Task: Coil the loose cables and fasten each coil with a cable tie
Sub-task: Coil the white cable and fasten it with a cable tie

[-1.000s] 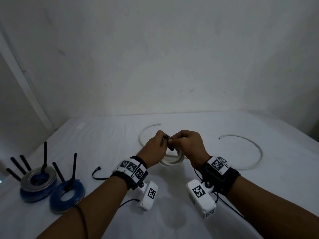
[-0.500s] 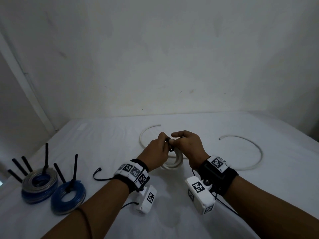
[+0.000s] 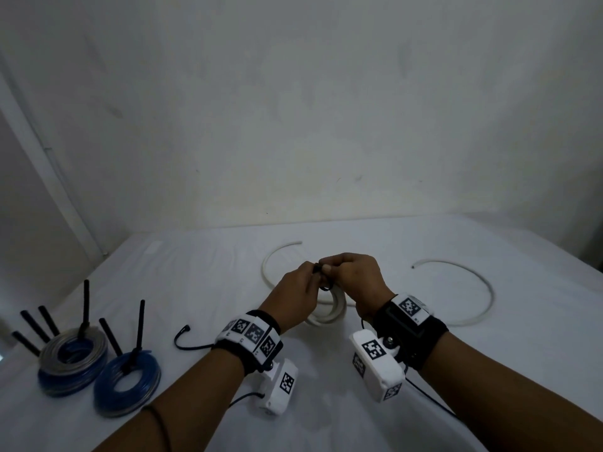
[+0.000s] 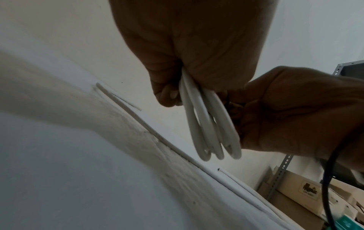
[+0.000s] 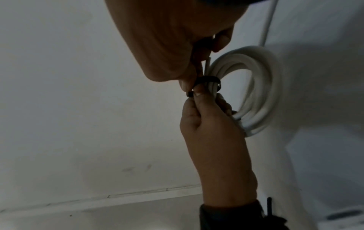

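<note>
Holding a white cable coil (image 3: 329, 308) up off the white table (image 3: 359, 419) near the middle of the head view, we use both hands close together. Our left hand (image 3: 293, 290) has its fingers curled around the loops of the coil, and its thumb and first finger pinch the end of a black cable tie (image 5: 208, 81). Our right hand (image 3: 355, 277) has its fingers bent too, and its fingertips pinch the same tie right next to the left ones. In the right wrist view the tie goes around the bunched loops as a small black ring. We cannot tell if it is pulled tight.

One loose end of the white cable (image 3: 280, 256) curves on the table above and left of our hands. Another long end (image 3: 483, 288) curves away on the right side of the picture.

At the lower left sit two tied coils, a grey and blue coil (image 3: 73, 360) and a blue coil (image 3: 127, 383), with black tie tails (image 3: 141, 324) sticking up.
</note>
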